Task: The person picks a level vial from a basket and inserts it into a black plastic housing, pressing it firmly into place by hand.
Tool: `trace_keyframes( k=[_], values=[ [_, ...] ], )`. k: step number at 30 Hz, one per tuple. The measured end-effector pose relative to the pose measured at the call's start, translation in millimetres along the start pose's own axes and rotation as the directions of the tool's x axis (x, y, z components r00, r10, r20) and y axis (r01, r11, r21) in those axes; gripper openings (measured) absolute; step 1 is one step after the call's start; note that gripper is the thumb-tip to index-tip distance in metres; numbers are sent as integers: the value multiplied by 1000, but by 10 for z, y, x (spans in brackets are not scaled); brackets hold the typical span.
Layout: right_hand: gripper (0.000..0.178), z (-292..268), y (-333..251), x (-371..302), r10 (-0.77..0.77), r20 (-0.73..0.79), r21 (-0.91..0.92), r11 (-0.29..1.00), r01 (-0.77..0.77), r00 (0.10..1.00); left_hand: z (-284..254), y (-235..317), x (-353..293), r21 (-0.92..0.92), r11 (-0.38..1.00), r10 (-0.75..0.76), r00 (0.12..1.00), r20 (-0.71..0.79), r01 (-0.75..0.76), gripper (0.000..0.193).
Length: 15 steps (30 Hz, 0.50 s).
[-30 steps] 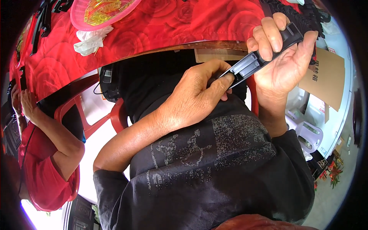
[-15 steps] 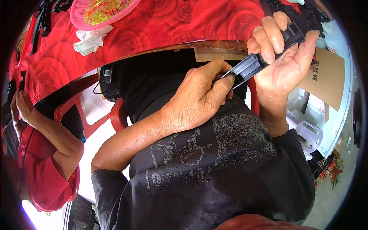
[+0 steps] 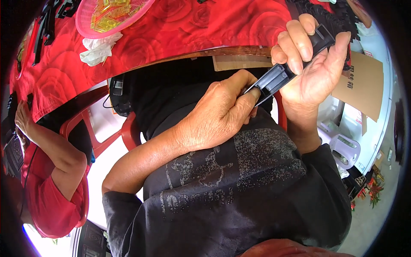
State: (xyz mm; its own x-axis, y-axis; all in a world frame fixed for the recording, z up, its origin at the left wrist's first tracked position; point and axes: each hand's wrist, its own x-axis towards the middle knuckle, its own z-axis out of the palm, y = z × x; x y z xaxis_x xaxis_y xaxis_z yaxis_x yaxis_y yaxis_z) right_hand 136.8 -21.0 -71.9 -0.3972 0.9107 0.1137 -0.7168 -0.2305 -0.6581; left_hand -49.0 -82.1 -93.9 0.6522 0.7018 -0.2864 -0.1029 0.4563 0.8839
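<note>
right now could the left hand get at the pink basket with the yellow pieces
Probably not until freed: the left hand pinches the lower end of the black part. Otherwise the way looks open, with only crumpled white tissue beside the pink basket.

On the table (image 3: 180, 30), a basket (image 3: 84, 15) of pieces (image 3: 105, 25) with a tissue (image 3: 99, 50) by its near rim lies left of the held part (image 3: 274, 79), a co-worker (image 3: 53, 201) farther left, cardboard (image 3: 361, 90) right.
</note>
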Motion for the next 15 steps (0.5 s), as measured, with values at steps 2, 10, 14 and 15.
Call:
trace_keyframes(
  k=[2,10,14,15],
  values=[
    [50,34,-8,-7,-22,-31,-24,999,22,999,26,8,-7,25,999,30,1000,-1,-30,25],
    [44,143,-60,-3,-18,-133,-28,999,15,991,108,117,37,6,999,52,998,-22,-52,35],
    [40,105,-35,13,9,-127,-51,999,-16,992,104,50,73,-26,1000,9,999,-53,-11,32],
    [40,131,-20,16,9,-128,-52,999,-15,992,91,46,87,-26,1000,9,999,-51,-11,32]
  ],
)
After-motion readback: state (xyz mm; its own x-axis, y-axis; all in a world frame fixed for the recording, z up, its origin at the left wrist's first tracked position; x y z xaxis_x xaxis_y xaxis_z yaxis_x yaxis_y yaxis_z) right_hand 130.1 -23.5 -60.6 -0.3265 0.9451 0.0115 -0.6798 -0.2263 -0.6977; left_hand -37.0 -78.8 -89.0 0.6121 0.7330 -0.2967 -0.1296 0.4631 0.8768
